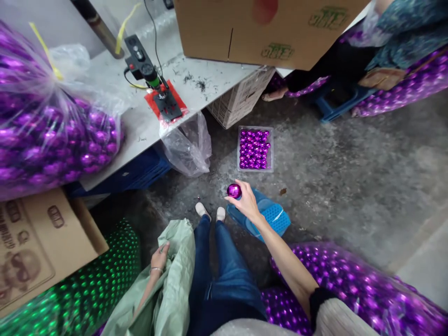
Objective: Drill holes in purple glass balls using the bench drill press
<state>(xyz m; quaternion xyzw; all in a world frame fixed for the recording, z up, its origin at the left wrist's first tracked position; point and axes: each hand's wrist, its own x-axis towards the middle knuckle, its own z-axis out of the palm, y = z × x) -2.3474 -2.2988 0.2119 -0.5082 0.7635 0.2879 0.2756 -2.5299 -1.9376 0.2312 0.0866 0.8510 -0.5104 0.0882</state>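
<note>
My right hand (247, 203) holds a shiny purple faceted bauble (234, 191) between thumb and fingers, above a blue plastic stool (276, 218). At lower left, my left hand (160, 257) is closed on the edge of a pale green sack (180, 252), which hangs beside my legs. Beyond my right hand, a clear plastic tray (270, 163) on the floor bears rows of purple baubles (254, 149). What lies inside the sack is hidden.
A white table (140, 135) carries a small black device on a stand (154, 79), a bag of purple baubles (59, 135) and a cardboard box (273, 32). Bags of green baubles (94, 280) and purple baubles (367, 289) flank me. Another person's sleeve (402, 32) shows at upper right.
</note>
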